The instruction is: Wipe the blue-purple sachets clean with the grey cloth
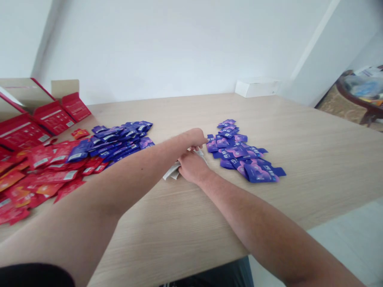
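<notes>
Forearms [98, 195] over wood table [314, 159], white wall [179, 48].

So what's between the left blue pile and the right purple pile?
In the head view, both hands meet there: left hand above right hand, which rests on pale packets on the wooden table.

The single head-worn view looks forward and down across the surface [299, 159] from close above. It faces a white wall [179, 48], seemingly near.

Pale wooden table [299, 159]: red foil sachets [38, 171] and open red cardboard cartons [54, 117] at left, blue foil sachets [119, 139] beside them, flat white pouches [171, 171] centre, purple foil sachets [242, 155] right.
</notes>
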`<state>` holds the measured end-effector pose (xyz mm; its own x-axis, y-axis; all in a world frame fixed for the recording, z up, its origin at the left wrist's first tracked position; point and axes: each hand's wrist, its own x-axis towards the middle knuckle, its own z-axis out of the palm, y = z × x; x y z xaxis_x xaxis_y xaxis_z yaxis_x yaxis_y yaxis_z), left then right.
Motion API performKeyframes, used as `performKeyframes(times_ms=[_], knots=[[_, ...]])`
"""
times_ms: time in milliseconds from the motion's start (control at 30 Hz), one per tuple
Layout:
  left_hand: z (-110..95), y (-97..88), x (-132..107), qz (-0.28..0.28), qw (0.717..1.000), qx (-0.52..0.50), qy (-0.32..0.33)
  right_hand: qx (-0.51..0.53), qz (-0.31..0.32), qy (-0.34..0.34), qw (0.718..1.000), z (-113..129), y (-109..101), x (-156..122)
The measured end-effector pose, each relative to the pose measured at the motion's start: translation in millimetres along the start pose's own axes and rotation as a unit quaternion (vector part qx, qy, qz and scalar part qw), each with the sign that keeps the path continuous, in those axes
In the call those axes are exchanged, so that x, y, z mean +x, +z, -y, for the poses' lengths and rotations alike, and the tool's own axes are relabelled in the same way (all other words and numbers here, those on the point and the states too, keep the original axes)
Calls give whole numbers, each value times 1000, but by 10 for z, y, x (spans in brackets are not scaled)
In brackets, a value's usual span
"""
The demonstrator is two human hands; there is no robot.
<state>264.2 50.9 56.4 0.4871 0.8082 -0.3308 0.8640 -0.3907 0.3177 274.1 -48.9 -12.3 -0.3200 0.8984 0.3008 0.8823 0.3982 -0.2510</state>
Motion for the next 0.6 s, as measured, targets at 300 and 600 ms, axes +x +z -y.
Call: performKeyframes(times_ms=[300, 600], knots=[[-436, 268, 523, 15, 996, -35, -85, 24, -18, -7, 1000, -131, 104, 25], [-287, 291, 673, 13, 985, -152, -77, 10, -5, -12, 1000, -75, -23, -22]])
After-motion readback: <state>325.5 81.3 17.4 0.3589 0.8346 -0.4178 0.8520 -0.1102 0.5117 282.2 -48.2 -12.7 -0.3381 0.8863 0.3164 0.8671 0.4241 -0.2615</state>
